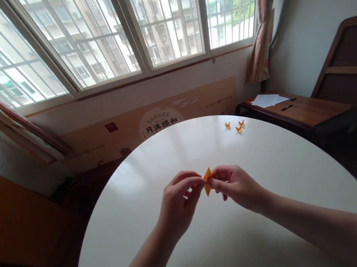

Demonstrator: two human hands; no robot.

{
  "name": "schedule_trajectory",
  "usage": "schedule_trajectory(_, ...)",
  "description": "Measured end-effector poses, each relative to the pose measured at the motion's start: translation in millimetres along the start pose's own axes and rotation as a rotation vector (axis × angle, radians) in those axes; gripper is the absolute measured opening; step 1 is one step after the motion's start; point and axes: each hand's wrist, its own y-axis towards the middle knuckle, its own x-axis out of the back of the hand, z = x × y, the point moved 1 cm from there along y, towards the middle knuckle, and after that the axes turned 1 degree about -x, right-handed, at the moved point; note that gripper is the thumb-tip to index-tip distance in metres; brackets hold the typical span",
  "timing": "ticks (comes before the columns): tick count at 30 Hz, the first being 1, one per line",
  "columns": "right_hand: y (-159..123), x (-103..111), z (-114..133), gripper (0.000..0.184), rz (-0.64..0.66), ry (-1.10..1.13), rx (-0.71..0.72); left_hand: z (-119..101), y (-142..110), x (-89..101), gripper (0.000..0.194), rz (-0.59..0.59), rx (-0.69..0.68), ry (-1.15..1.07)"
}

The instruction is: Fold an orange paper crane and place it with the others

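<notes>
A small piece of folded orange origami paper [208, 180], diamond-shaped with pointed ends at top and bottom, is held up over the round white table [145, 259]. My left hand [182, 199] pinches its left side between thumb and fingertips. From the other side, my right hand [235, 185] grips it with the thumb in front and the fingers curled behind. The fingertips of both hands nearly meet at the paper and cover part of its middle. Three finished orange paper cranes [239, 129] stand grouped near the table's far edge, right of centre.
To the right, a low wooden bench [319, 111] bears white paper sheets [267, 100] and a dark pen [287, 107]. Beyond the table, a printed beige panel [103, 137] stands under a barred window [164, 16]. Curtains [262, 40] hang at both sides.
</notes>
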Motion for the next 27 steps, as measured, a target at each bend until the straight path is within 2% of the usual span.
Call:
schedule_trajectory(5, 0.6, 0.1, -1.4, 0.026, 0.027, 0.013, 0.001, 2.4, 0.8, -0.3, 0.010, 0.015, 0.055, -0.046)
schedule_trajectory(9, 0.8, 0.4, -1.1, 0.027, 0.014, -0.020, 0.008, 9.9, -1.2, -6.2, 0.006, -0.008, 0.210, -0.157)
schedule_trajectory(13, -0.5, 0.3, 1.4, 0.024, -0.003, -0.108, 0.044, 13.7, -1.7, -9.9, 0.014, 0.004, 0.387, -0.326)
schedule_trajectory(17, -1.0, 0.9, 2.3, 0.024, 0.005, -0.154, 0.070, 12.7, 1.3, -9.8, 0.021, 0.015, 0.491, -0.443)
schedule_trajectory(22, 1.5, 4.1, -2.9, 0.032, 0.051, -0.085, -0.033, 12.3, 3.7, -9.3, 0.027, 0.008, 0.570, -0.523)
schedule_trajectory(27, 3.2, 6.0, -4.2, 0.032, 0.093, 0.022, -0.094, 14.1, 3.6, -8.3, 0.023, 0.006, 0.578, -0.541)
